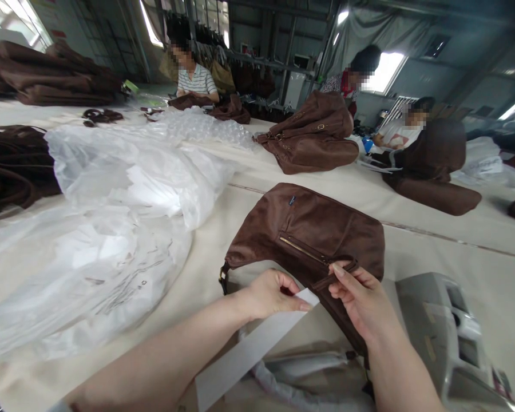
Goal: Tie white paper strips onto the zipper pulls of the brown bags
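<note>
A brown leather handbag [257, 229] lies on the pale covered table in front of me, a short gold zipper [302, 249] across its face. My left hand [272, 294] pinches the upper end of a long white paper strip [244, 360], which slants down toward the lower edge of the view. With thumb and fingers closed, my right hand [354, 292] grips a brown leather strap piece [332, 276] by the zipper's right end. Below the hands, a wrapped strap [278, 386] curves over the table.
Clear plastic bags [124, 252] spread across the left side. A grey tape dispenser-like device [433, 326] stands at the right. Brown bags [313, 137] lie farther back, and a stack of brown leather [55, 74] is at the far left. Several people [197, 80] sit or stand beyond the table.
</note>
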`<act>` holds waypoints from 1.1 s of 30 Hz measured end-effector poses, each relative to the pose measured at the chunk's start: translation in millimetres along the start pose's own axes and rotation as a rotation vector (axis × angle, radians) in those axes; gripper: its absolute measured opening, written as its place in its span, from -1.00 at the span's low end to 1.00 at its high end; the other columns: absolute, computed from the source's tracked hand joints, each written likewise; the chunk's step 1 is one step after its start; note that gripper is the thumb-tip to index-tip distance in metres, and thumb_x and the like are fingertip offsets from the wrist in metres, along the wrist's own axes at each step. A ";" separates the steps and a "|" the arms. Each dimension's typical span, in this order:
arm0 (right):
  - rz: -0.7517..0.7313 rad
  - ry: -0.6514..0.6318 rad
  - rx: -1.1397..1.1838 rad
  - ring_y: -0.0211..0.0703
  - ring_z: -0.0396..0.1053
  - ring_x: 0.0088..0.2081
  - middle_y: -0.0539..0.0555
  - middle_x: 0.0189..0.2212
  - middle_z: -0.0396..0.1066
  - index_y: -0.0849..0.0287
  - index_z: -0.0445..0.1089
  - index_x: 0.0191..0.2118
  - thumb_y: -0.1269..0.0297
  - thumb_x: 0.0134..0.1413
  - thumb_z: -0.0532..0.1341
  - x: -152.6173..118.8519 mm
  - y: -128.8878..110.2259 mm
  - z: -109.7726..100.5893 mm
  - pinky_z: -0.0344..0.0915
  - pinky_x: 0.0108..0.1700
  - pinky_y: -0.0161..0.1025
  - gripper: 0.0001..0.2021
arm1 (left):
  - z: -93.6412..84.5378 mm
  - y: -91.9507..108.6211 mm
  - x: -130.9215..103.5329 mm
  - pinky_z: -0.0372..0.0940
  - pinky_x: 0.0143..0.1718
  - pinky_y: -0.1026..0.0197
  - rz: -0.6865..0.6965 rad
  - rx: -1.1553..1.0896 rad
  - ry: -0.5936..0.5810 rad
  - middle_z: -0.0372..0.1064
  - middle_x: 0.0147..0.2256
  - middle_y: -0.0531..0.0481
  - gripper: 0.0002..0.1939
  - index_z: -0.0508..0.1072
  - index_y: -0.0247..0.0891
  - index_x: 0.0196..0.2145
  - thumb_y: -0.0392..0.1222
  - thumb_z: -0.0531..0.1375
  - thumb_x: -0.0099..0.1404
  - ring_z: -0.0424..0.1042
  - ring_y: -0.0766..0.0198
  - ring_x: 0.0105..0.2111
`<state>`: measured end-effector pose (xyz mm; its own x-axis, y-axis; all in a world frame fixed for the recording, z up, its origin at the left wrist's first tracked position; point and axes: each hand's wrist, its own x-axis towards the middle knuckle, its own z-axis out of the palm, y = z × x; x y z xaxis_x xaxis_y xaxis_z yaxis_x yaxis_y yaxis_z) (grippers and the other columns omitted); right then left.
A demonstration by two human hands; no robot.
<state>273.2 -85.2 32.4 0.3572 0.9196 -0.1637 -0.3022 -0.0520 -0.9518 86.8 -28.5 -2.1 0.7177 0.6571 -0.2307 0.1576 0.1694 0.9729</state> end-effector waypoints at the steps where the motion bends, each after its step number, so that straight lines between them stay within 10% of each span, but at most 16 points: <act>1: 0.006 -0.002 0.002 -0.35 0.35 -0.64 -0.01 -0.57 0.45 0.20 0.49 -0.41 0.22 -0.32 0.47 0.0 0.1 -0.2 0.33 -0.58 -0.44 -0.72 | 0.1 0.1 0.1 0.03 -0.58 0.38 0.005 0.000 0.002 0.29 -0.61 0.13 -0.63 0.51 -0.31 -0.52 0.08 0.36 -0.10 0.12 0.46 -0.61; 33: -0.038 -0.062 -0.227 -0.34 0.34 -0.57 -0.05 -0.60 0.41 0.17 0.43 -0.36 0.15 -0.18 0.42 6.8 13.1 -11.5 0.30 -0.48 -0.43 -0.73 | 0.2 -7.8 8.0 0.11 -0.55 0.36 0.010 0.020 0.148 0.32 -0.58 0.09 -0.64 0.50 -0.37 -0.48 0.03 0.33 -0.08 0.18 0.44 -0.60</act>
<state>281.8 -84.1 15.8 0.3079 0.9442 -0.1169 -0.0801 -0.0967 -0.9921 91.4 -24.6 -11.4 0.6118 0.7599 -0.2195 0.1654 0.1485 0.9750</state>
